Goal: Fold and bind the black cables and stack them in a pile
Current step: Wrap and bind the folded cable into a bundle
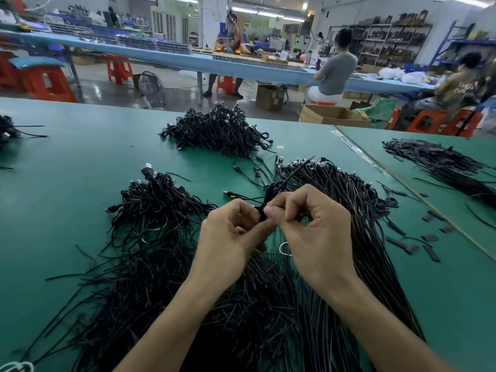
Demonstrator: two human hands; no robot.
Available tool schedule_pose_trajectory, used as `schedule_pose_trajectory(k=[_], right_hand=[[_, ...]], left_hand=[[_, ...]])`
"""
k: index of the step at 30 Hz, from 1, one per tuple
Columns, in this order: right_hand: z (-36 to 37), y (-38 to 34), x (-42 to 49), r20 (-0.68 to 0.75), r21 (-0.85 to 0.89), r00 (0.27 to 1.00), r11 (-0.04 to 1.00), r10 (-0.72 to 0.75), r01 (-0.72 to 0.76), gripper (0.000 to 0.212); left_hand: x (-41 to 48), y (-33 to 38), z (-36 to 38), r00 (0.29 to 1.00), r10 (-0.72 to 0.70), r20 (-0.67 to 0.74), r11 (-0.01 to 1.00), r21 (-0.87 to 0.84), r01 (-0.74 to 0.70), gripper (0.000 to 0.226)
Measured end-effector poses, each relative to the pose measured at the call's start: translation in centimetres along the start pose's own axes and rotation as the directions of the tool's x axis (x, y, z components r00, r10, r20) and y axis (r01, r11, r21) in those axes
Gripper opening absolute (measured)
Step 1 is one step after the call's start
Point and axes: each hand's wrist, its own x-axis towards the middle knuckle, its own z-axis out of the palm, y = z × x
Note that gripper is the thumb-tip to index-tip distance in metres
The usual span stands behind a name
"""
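Observation:
My left hand (pixel 230 232) and my right hand (pixel 314 224) meet over the middle of the green table (pixel 80 162). Between them they hold a folded black cable (pixel 271 191). My left fingers grip the bundle from the left. My right thumb and fingers pinch a thin black tie at its waist, and the tie's loose end (pixel 298 170) sticks up to the right. A pile of bound cables (pixel 153 202) lies to the left. A larger bound pile (pixel 220 130) sits farther back. Loose straight cables (pixel 346 200) fan out under my right hand.
A mass of loose black ties (pixel 161 291) spreads under my forearms. Short black strips (pixel 429 237) lie scattered at the right, near a seam in the table. Another black heap (pixel 440 162) lies on the right table. People sit at a blue bench (pixel 241 68) behind.

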Motion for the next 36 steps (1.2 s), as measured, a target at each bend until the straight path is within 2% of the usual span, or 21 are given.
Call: schedule_pose_trajectory(k=[2, 4, 5, 7, 9, 11, 14, 16, 19, 22, 26, 29, 31, 33, 34, 36], right_hand=[[0.2, 0.0, 0.0, -0.018, -0.014, 0.999, 0.999, -0.049, 0.049, 0.045], [0.2, 0.0, -0.1, -0.044, -0.038, 0.994, 0.995, -0.096, 0.095, 0.041], [0.2, 0.0, -0.2, -0.057, -0.051, 0.991, 0.992, -0.119, 0.116, 0.038], [0.2, 0.0, -0.5, -0.069, -0.085, 0.985, 0.984, -0.160, 0.154, 0.033], [0.4, 0.0, -0.8, -0.050, -0.122, 0.980, 0.975, -0.194, 0.187, 0.034], [0.8, 0.0, -1.1, -0.008, -0.165, 0.979, 0.966, -0.203, 0.199, 0.036], [1.0, 0.0, -1.3, 0.044, -0.202, 0.989, 0.968, -0.144, 0.149, 0.038], [0.8, 0.0, -1.2, 0.068, -0.207, 0.995, 0.974, -0.078, 0.091, 0.040], [0.1, 0.4, -0.9, 0.095, -0.089, 0.995, 0.996, 0.036, -0.028, 0.043], [-0.3, 0.8, -0.4, 0.135, -0.004, 0.981, 0.990, 0.142, -0.142, 0.035], [-0.4, 1.0, -0.3, 0.212, 0.094, 0.935, 0.947, 0.284, -0.308, 0.032], [-0.5, 1.4, -0.2, 0.287, 0.291, 0.824, 0.776, 0.488, -0.560, 0.034], [-0.4, 2.2, -0.2, 0.380, 0.367, 0.685, 0.578, 0.622, -0.729, 0.037], [0.0, 2.8, -0.4, 0.457, 0.404, 0.562, 0.402, 0.690, -0.822, 0.035], [0.2, 3.2, -0.5, 0.469, 0.407, 0.544, 0.376, 0.696, -0.832, 0.034], [0.5, 3.9, -0.7, 0.447, 0.359, 0.568, 0.443, 0.691, -0.821, 0.029]], left_hand=[[0.1, 0.1, 0.2, 0.994, -0.096, 0.053, 0.979, -0.174, 0.103, 0.032], [0.3, 0.4, 0.3, 0.969, -0.207, 0.136, 0.896, -0.372, 0.244, 0.010], [0.5, 0.6, 0.3, 0.947, -0.268, 0.177, 0.826, -0.463, 0.321, 0.015], [0.5, 1.2, 0.3, 0.895, -0.362, 0.262, 0.664, -0.601, 0.445, 0.039], [0.5, 1.7, 0.1, 0.855, -0.401, 0.328, 0.593, -0.619, 0.515, 0.058], [0.5, 1.8, 0.0, 0.821, -0.423, 0.382, 0.577, -0.586, 0.570, 0.065], [0.7, 1.8, -0.1, 0.803, -0.469, 0.367, 0.558, -0.582, 0.592, 0.048], [1.0, 1.4, -0.4, 0.840, -0.447, 0.308, 0.604, -0.588, 0.538, 0.036], [1.1, 0.9, -1.0, 0.905, -0.342, 0.253, 0.709, -0.563, 0.425, 0.036], [1.3, 0.7, -2.2, 0.933, -0.253, 0.257, 0.843, -0.415, 0.343, 0.036], [1.5, 0.2, -3.5, 0.942, -0.119, 0.314, 0.956, -0.221, 0.195, 0.032], [1.6, -0.2, -3.7, 0.944, -0.019, 0.330, 0.998, -0.057, 0.040, 0.034], [1.6, -0.4, -3.9, 0.938, 0.023, 0.345, 0.999, 0.036, -0.038, 0.036], [1.7, -0.4, -4.1, 0.931, 0.041, 0.361, 0.993, 0.090, -0.079, 0.039], [1.7, -0.5, -4.2, 0.933, 0.038, 0.357, 0.991, 0.105, -0.080, 0.043], [2.0, -1.0, -4.5, 0.956, -0.004, 0.293, 0.989, 0.141, -0.039, 0.048]])
